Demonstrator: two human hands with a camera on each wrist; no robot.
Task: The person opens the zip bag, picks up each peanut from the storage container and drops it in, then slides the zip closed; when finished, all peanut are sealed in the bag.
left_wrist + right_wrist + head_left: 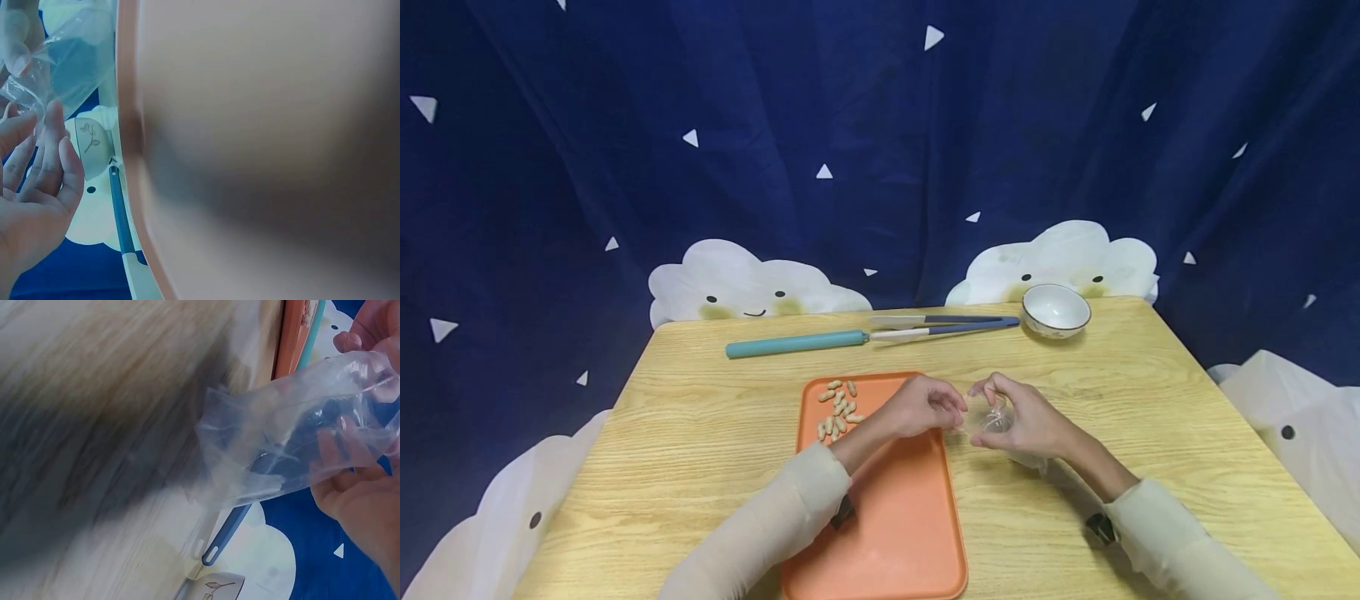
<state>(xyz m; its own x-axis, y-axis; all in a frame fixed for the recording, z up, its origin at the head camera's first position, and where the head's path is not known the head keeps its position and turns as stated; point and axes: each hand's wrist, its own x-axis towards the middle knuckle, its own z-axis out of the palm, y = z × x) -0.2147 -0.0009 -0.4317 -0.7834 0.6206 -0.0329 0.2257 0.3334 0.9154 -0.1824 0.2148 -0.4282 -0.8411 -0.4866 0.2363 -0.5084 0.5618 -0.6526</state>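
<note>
The head view is bright; both wrist views show blur and shadow.

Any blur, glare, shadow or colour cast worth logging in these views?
Head: fairly sharp, soft shadow beside the right sleeve; left wrist: bluish cast, the tray blurred, with a dark band across it; right wrist: table blurred and partly shadowed, glints on the clear bag.

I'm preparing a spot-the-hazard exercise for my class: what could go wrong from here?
The clear plastic bag looks thin, so the left hand and right hand might crumple or tear it.

The left sleeve crosses above the tray near the peanuts; if it dips, it could scatter some.

The bowl stands near the far edge of the table, so a careless push might tip it off.
</note>
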